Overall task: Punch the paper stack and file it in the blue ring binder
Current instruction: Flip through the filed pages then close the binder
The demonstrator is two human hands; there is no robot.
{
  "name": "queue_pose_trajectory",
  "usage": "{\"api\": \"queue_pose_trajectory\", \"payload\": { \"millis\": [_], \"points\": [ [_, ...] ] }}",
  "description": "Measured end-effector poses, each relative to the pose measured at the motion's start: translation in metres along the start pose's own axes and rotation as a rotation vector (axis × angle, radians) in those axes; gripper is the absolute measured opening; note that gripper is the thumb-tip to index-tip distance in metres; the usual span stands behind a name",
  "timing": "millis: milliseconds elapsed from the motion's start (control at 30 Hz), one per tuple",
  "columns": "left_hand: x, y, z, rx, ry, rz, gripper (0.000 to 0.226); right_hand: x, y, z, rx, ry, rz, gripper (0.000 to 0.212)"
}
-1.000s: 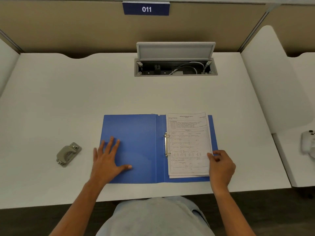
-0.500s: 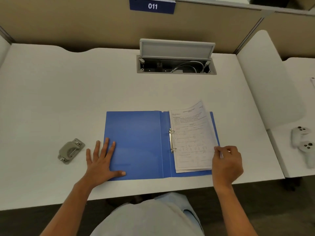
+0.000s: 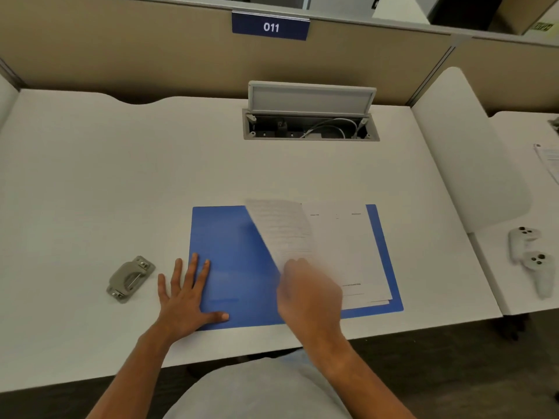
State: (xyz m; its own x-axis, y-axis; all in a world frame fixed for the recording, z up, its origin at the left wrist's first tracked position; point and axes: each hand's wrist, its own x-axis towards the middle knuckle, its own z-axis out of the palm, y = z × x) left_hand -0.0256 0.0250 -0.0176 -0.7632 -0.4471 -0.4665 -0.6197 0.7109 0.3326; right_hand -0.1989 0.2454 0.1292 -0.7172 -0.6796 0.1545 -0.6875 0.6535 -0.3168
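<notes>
The blue ring binder [image 3: 230, 255] lies open at the front of the white desk [image 3: 121, 182]. A paper stack [image 3: 354, 252] rests on its right half. My right hand [image 3: 305, 291], blurred by motion, holds the top sheet [image 3: 281, 228], which stands lifted and swung leftward over the binder's spine. The rings are hidden behind that sheet and my hand. My left hand [image 3: 187, 294] lies flat with fingers spread on the binder's left cover and the desk beside it. The grey hole punch [image 3: 130, 279] sits on the desk, left of my left hand.
An open cable box [image 3: 311, 116] with a raised lid is set into the desk's far side. A white divider [image 3: 465, 152] stands at the right. Beyond it, two white controllers [image 3: 529, 255] and some papers [image 3: 549, 160] lie on the neighbouring desk.
My right hand moved from the stack's right edge leftward to the binder's middle, lifting the top sheet and turning it over the rings. My left hand stayed flat on the left cover.
</notes>
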Motion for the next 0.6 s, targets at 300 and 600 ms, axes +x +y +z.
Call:
{"api": "queue_pose_trajectory", "payload": {
  "millis": [300, 600],
  "points": [
    [0.002, 0.000, 0.005, 0.007, 0.032, -0.005, 0.144, 0.033, -0.058, 0.040, -0.011, -0.178, -0.181, 0.027],
    [0.005, -0.003, 0.009, 0.009, 0.024, 0.006, 0.144, 0.038, 0.050, 0.034, 0.495, -0.024, 0.486, 0.007]
  ]
}}
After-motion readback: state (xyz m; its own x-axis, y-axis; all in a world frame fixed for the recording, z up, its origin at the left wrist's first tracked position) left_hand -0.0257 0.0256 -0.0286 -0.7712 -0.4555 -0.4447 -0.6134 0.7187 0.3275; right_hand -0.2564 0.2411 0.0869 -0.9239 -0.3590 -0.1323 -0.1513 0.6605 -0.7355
